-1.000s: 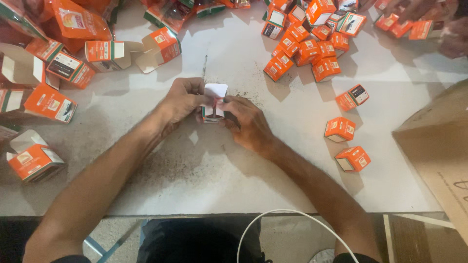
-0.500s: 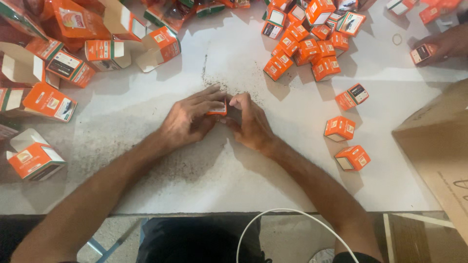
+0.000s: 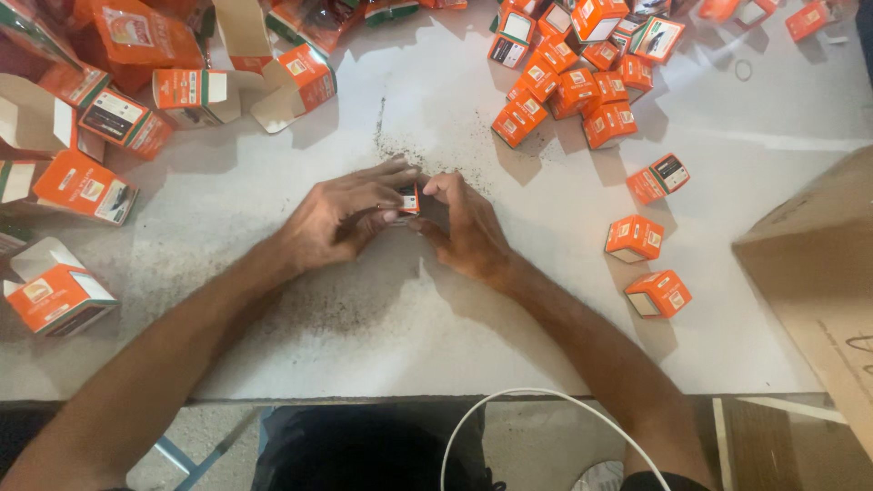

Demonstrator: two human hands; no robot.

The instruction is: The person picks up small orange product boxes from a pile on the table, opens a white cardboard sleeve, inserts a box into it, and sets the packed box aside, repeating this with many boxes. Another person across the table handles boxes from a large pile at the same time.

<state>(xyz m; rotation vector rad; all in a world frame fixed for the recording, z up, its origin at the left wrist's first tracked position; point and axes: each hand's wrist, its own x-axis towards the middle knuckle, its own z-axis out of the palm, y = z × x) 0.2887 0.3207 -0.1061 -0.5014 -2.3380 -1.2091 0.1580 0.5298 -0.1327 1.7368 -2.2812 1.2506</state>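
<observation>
2 hands, left hand (image 3: 341, 218) and right hand (image 3: 468, 227), are pinching 1 small orange box (image 3: 409, 198), fingers clamped on it, apparently closing it above the bench (image 3: 364, 318).

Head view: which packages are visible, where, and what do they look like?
Small carton: pinched between left hand and right hand, orange.
Pile of small cartons: top centre-right, orange cubes.
Bigger open cartons: upper left, orange, white flaps.
Cardboard box: right edge, brown.

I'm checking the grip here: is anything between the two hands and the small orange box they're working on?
Nothing visible. The left hand and right hand both touch the small orange box directly, fingers closed around it above the white table.
</observation>
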